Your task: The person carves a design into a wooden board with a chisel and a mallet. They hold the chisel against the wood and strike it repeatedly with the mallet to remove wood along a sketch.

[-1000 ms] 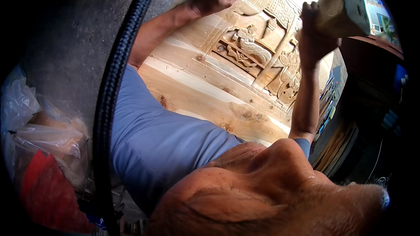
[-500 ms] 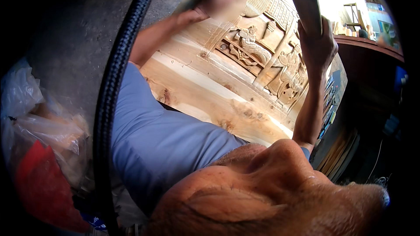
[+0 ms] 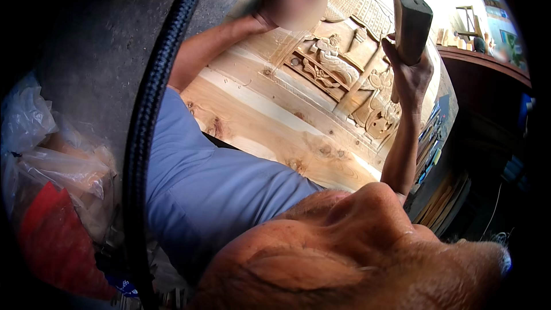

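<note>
My left hand [image 3: 261,22] is raised over the upper-left part of a pale wooden relief panel [image 3: 330,60] carved with figures, foliage and patterned shapes; a round blur covers its fingers and whatever they hold. To the right, my right hand [image 3: 415,79] grips a dark, blocky wooden mallet [image 3: 412,20], which stands upright above the panel's right side. Plain planks [image 3: 258,132] with knots run along the panel's near side. My blue-shirted torso fills the lower middle.
A black braided cable [image 3: 158,74] crosses the left side. Plastic bags [image 3: 63,172] and red material [image 3: 49,235] lie on grey concrete [image 3: 86,63]. Tools [image 3: 433,138] line the panel's right, beside stacked boards [image 3: 442,201] and a dark red-brown bench edge [image 3: 482,63] with small items.
The mallet has swung from a tilted position to upright, shifting left overall, then slightly down. My left hand, earlier pinching a small metal tool, is now blurred over.
</note>
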Motion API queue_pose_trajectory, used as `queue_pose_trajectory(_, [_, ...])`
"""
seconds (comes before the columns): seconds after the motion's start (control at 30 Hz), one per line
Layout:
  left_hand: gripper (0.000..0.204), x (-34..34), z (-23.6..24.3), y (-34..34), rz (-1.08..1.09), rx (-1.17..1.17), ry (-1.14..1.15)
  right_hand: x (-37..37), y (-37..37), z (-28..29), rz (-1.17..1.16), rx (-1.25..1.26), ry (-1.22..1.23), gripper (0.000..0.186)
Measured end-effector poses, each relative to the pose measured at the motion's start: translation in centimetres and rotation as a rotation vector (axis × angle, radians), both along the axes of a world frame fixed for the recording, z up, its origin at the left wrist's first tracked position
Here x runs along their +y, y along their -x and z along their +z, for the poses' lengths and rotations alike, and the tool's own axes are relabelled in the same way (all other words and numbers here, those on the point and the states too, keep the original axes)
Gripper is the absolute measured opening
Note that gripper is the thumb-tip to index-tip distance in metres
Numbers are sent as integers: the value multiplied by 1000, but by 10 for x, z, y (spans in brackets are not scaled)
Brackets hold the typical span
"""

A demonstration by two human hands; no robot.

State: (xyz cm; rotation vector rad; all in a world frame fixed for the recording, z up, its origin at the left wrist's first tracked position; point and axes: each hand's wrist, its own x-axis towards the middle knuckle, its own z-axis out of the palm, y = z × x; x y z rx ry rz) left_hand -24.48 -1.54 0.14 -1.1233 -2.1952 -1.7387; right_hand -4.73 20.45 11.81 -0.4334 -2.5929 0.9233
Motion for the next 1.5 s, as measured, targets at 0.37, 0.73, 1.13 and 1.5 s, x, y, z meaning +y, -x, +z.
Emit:
queue_pose_trajectory(0.37, [17,5,-14,-1,61,138,-64,-14,24,3,7,181,-401,50])
queue_pose_trajectory(0.73, [13,3,-12,-5,138,403,24,-13,55,6,123,-90,-979,27])
queue_pose_trajectory(1.13, [13,-16,3,-13,126,147,-46,-27,0,33,-52,238,-709,43])
queue_pose_trajectory(1.5, [16,-12,-9,-21,74,-37,22,-23,-13,9,22,161,-635,56])
